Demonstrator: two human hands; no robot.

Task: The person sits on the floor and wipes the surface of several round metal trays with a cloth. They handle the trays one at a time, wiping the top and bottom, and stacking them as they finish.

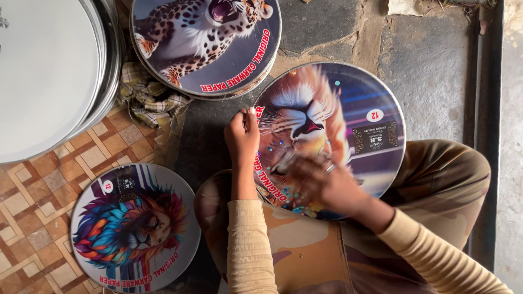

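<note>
A round plate with a printed lion picture (354,109) rests on my lap, tilted toward me. My left hand (241,136) pinches its left rim with closed fingers. My right hand (318,182), blurred by motion and wearing a ring, lies flat on the lower part of the printed face. My sleeves are beige.
A stack of round plates topped by a leopard picture (207,43) sits at the top. Plain steel plates (49,71) are stacked at the top left, over a checked cloth (144,95). A colourful lion plate (133,228) lies on the patterned mat (38,185) at the lower left.
</note>
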